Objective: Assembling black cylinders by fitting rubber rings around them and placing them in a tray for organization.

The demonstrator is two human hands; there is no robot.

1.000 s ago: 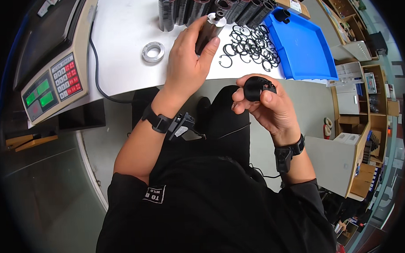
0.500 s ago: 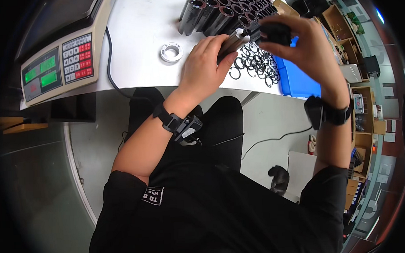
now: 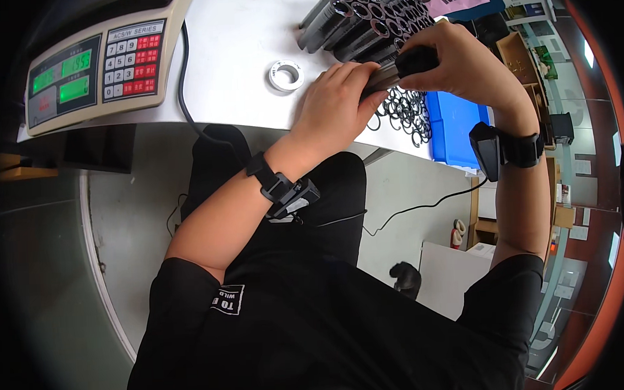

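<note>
Head: tube (image 3: 390,72) nr table edge (image 3: 254,121)

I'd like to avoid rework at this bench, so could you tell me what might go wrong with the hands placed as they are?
1. Both the left hand and right hand grip one dark cylindrical tube over the loose black rubber rings; a slip could scatter them.
2. Those rings lie near the white table's edge and might roll off.
3. The stacked black tubes sit close behind the right hand and could be knocked.
</note>
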